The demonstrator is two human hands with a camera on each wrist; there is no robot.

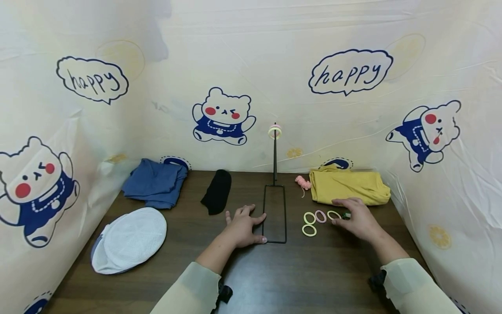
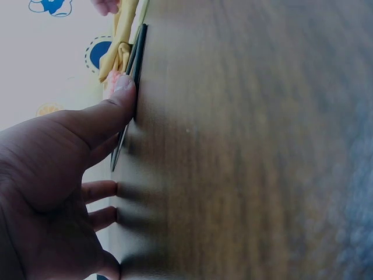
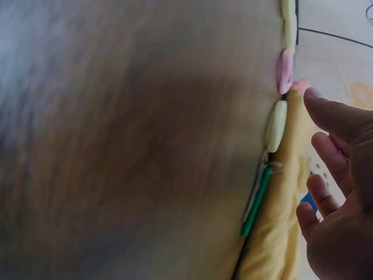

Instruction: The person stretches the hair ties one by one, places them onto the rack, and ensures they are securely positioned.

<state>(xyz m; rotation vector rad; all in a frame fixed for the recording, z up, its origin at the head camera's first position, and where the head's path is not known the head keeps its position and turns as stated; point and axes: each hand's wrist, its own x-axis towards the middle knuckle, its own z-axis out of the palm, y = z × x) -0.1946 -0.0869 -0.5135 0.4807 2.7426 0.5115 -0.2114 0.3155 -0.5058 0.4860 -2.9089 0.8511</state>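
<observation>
My left hand (image 1: 244, 227) has its fingers spread at the left side of a black wire stand's rectangular base (image 1: 285, 213). Its thumb touches the base wire, while the other fingertips rest on the table. Two rings, pink and pale yellow (image 1: 275, 132), hang near the top of the stand's upright rod (image 1: 275, 161). Over the table at right, my right hand (image 1: 358, 220) hovers with loosely bent fingers and nothing gripped. Just by its fingertips lie a pale yellow ring (image 3: 276, 126) and a small green and metal object (image 3: 256, 201). Beside them are a pink ring (image 1: 320, 216) and two yellow-green rings (image 1: 309, 230).
Behind the right hand lies a folded yellow cloth (image 1: 349, 185) with a pink yarn bundle (image 1: 303, 182) beside it. On the left are a folded blue cloth (image 1: 154, 183), a black sock-like item (image 1: 218, 192) and a white cap-like item (image 1: 131, 240). A printed curtain (image 1: 251, 56) encloses the table.
</observation>
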